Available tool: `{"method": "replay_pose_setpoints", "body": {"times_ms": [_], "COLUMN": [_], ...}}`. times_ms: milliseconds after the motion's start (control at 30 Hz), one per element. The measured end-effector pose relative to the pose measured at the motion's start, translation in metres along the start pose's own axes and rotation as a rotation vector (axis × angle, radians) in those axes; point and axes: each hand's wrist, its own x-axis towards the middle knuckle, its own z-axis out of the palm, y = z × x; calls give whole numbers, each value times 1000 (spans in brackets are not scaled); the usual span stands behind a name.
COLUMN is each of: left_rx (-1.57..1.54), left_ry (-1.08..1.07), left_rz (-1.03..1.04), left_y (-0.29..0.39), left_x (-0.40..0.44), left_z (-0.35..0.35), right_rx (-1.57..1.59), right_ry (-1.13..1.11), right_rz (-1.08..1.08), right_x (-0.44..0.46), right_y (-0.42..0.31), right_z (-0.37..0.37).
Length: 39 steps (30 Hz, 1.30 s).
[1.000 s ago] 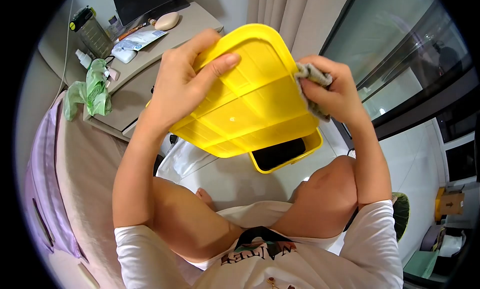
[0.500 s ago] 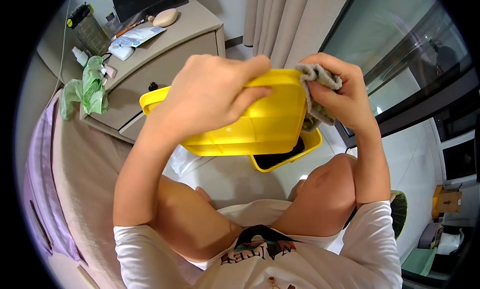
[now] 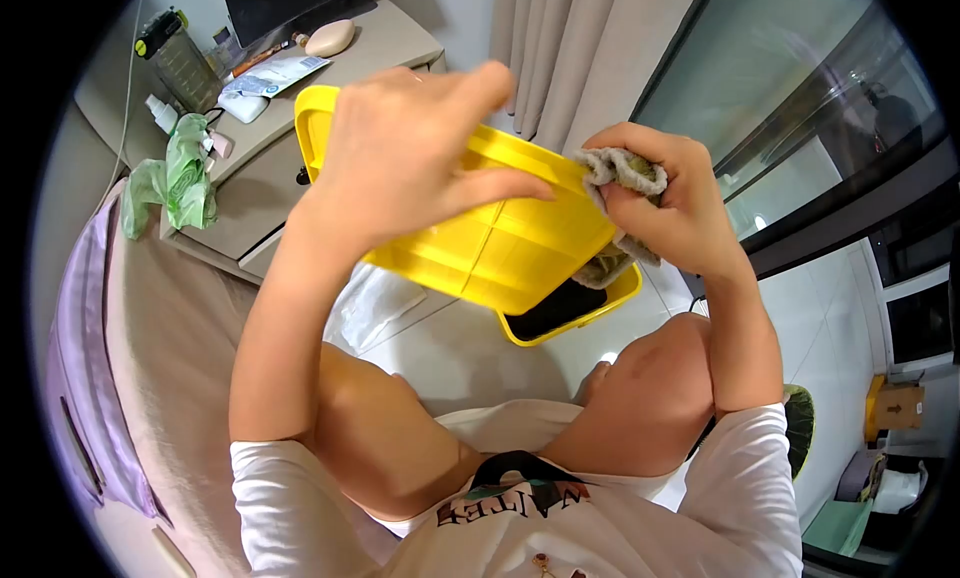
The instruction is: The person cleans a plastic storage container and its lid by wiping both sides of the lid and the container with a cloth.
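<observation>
A yellow plastic lid is held tilted in the air above my knees. My left hand grips its upper left edge, the thumb stretched across the rim. At the lid's right corner, my right hand pinches a crumpled grey cloth against the edge; part of the cloth hangs below the fingers. Beneath the lid, a yellow bin with something black inside stands on the floor, partly hidden by the lid.
On the left, a cabinet bears a bottle, a white packet and a green plastic bag. Clear plastic lies on the tiled floor. A bed is at left, a glass door at right.
The lid first tipped toward flat, then tilted back with its left end higher. My left hand shifted along its edge. My right hand stays at the right corner with the cloth.
</observation>
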Motion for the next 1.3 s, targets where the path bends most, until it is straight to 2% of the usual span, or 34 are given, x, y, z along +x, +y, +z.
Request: {"method": "replay_pose_setpoints", "body": {"times_ms": [33, 100, 167, 233, 267, 333, 367, 433, 567, 633, 767, 833, 933, 1100, 1167, 1300], "left_rx": [1, 23, 99, -93, -88, -749, -746, -1130, -1178, -1195, -1154, -995, -959, -838, -721, -669], "left_ry": [1, 210, 241, 357, 359, 72, 75, -397, -384, -181, -183, -408, -411, -363, -427, -412], "left_rz": [3, -10, -73, -413, -413, -935, -938, -915, -895, -888, -784, -641, -631, -507, -432, -394], "left_y": [-7, -27, -50, -69, -78, -89, -89, -88, -63, -55, -33, -25, -14, -2, -3, 3], "left_x": [-1, 1, -9, -25, -34, -52, -58, -71, -69, -59, -38, -32, -24, -15, -13, -7], "left_z": [-2, -4, 2, 17, 21, 31, 37, 46, 56, 47, 34, 32, 32, 29, 30, 26], "right_rx": [52, 104, 135, 186, 213, 262, 264, 291, 192, 165, 20, 23, 97, 166, 160, 176], "right_ry": [49, 101, 206, 226, 263, 311, 308, 318, 251, 182, 54, 62, 172, 216, 267, 258], "right_rz": [54, 106, 187, 226, 259, 325, 322, 335, 331, 326, 294, 276, 232, 207, 197, 196], "right_x": [-1, -3, -5, -9, -11, -15, -17, -21, -27, -29, -27, -24, -17, -8, -6, -5], "right_y": [6, 11, 14, 19, 22, 28, 33, 39, 27, 27, 18, 18, 22, 21, 20, 18], "right_z": [1, -2, -8, -13, -15, -18, -19, -21, -27, -29, -15, -12, -15, -17, -18, -22]}}
